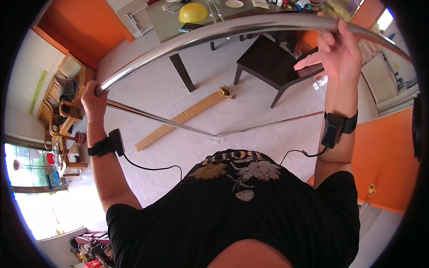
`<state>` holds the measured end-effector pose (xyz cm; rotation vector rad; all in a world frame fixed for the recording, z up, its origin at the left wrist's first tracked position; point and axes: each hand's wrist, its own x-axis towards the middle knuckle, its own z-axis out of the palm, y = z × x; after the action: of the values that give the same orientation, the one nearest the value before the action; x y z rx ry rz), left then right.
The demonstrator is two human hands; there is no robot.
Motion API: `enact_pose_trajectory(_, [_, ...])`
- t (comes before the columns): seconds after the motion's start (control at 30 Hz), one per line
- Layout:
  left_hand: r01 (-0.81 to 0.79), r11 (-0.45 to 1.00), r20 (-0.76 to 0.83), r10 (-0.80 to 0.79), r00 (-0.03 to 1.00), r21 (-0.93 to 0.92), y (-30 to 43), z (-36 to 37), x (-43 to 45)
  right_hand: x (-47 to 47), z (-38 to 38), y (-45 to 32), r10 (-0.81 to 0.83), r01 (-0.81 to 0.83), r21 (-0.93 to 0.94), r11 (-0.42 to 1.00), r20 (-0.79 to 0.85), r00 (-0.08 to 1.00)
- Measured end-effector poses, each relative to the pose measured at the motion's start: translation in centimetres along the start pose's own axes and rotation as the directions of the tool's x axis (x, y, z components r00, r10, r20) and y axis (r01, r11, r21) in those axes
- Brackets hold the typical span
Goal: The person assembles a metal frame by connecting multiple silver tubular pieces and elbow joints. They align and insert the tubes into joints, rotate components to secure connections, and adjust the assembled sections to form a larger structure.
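Observation:
My left hand (94,102) is closed around the left end of a thick, shiny metal tube (207,33), which looks curved in this wide view. Thumb and a finger of my right hand (340,53) straddle the same tube at the upper right; its other fingers hang loose. A blurred yellow-green thing (335,9) shows just above those fingertips, perhaps a cloth. Below the tube, thinner metal rods (161,118) form a shallow V whose low point lies before my chest. Whether they join the tube is hidden by my hands and arms.
On the tiled floor lies a long cardboard box (182,117), torn at one end. A dark chair (268,62) stands ahead. The table (164,25) behind bears a yellow bowl (193,12) and metal tubes (212,11). Wooden chairs (52,97) line the left wall.

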<state>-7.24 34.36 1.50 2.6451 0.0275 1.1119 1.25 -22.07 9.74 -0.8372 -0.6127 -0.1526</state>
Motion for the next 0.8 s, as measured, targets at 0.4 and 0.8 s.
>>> enact_pose_trajectory(0.4, [0.029,0.953,0.232,0.043,0.972,-0.3,16.1,2.0,2.1,2.6,15.6,5.0,0.273,-0.223,-0.344,0.912,0.103,0.956])
enact_pose_trajectory(0.8, [-0.048,0.871,-0.099,-0.001,0.995,-0.488,20.9,1.8,4.9,2.5,17.7,12.7,0.25,0.272,-0.79,0.549,0.466,0.849])
